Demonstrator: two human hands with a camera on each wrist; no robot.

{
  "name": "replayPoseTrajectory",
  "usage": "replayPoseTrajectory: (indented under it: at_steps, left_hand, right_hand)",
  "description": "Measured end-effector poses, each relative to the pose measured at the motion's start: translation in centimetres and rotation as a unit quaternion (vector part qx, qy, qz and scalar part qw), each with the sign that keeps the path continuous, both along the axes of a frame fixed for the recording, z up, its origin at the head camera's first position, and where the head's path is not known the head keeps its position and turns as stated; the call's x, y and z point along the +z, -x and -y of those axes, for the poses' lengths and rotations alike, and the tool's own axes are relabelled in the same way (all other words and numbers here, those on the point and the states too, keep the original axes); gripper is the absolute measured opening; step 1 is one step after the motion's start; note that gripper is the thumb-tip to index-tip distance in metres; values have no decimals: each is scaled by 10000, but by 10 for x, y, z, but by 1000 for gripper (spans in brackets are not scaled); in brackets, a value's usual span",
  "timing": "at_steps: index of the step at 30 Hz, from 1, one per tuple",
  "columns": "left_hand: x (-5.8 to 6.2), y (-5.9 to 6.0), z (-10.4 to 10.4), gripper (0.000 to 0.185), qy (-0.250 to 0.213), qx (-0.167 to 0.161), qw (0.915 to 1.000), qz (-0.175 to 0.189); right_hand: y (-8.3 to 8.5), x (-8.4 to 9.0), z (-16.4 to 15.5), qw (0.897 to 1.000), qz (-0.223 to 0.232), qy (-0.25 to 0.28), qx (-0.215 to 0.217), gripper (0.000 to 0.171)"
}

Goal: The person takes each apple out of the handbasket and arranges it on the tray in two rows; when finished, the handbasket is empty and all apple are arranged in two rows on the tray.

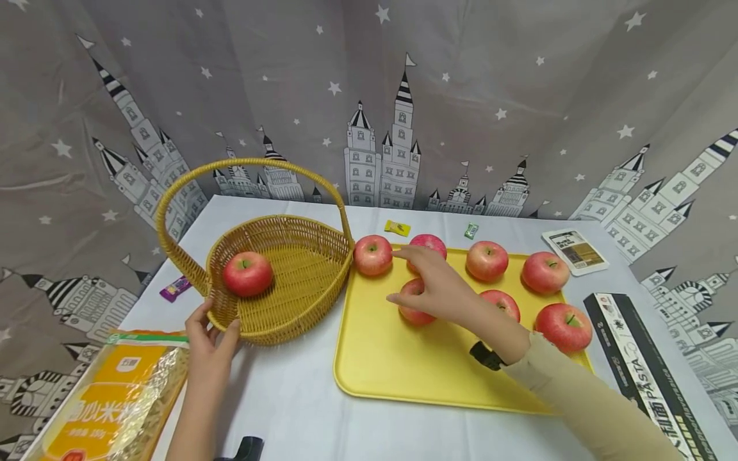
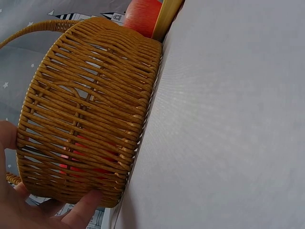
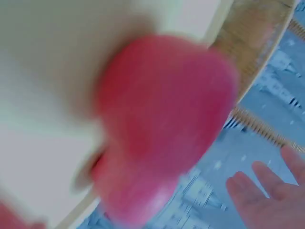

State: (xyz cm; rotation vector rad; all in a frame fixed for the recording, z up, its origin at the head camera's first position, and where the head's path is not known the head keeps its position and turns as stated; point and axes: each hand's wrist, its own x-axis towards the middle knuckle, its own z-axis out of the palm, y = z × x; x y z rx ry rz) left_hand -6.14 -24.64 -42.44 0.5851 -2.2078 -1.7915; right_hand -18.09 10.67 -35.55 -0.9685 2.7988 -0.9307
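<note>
While left hand (image 1: 209, 339) grips basket (image 1: 300, 269) rim | handle arches crosswise | right hand (image 1: 438, 288) spread over apple (image 1: 414, 307)

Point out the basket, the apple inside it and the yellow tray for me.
basket (image 1: 300, 272), head view, on its bare woven floor.
apple in basket (image 1: 248, 273), head view, middle of its red skin.
tray (image 1: 398, 358), head view, bare yellow bottom near the front.

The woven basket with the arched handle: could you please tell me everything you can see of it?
The round golden-brown woven wicker basket has an open slatted wall, a flat woven floor and a tall arched handle. It stands upright on the white tablecloth, its rim touching the yellow plastic tray. One red apple lies inside. The left hand grips its near wall.
</note>
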Motion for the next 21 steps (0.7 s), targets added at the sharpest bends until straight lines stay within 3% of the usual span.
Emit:
replayPoseTrajectory:
  at_steps: [4, 8, 14, 21]
  left_hand:
    - [2, 1, 1, 65, 43, -33, 10000, -45]
    - [2, 3, 0, 65, 24, -41, 9999, -116]
    - [0, 2, -1, 66, -63, -56, 9999, -78]
    - [0, -1, 1, 65, 102, -21, 9999, -52]
  right_hand:
    - [3, 2, 39, 9984, 39, 500, 263, 70]
    - [11, -1, 83, 9961, 55, 610, 630, 66]
    - [25, -9, 152, 9935, -103, 437, 1044, 74]
    - [35, -15, 225, 9954, 340, -139, 889, 89]
